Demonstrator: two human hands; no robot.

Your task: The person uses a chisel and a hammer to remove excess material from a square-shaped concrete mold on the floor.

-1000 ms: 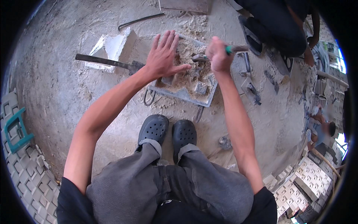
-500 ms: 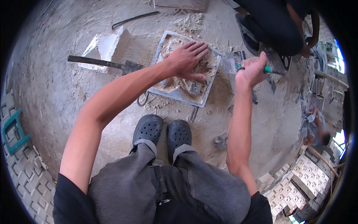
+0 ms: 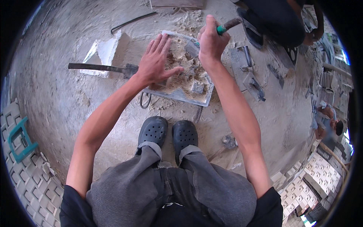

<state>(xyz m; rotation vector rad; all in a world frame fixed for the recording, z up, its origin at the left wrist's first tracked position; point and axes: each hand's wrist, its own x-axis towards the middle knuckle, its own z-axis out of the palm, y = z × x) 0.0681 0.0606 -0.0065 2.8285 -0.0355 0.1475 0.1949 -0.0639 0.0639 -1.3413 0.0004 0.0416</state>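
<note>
A flat metal tray (image 3: 177, 94) lies on the dusty floor (image 3: 68, 109) just ahead of the person's shoes, packed with a crumbly, sandy mix (image 3: 185, 73) that looks heavy and gritty, likely best shifted by the tray's rim. The left hand (image 3: 155, 62) rests open, fingers spread, on the mix. The right hand (image 3: 211, 39) is closed around the green-collared handle of a trowel (image 3: 223, 27) above the tray's far edge.

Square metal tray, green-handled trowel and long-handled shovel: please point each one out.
square metal tray (image 3: 180, 95): head view, bare near rim.
green-handled trowel (image 3: 220, 29): head view, green handle beside right fist.
long-handled shovel (image 3: 94, 67): head view, dark shaft.
</note>
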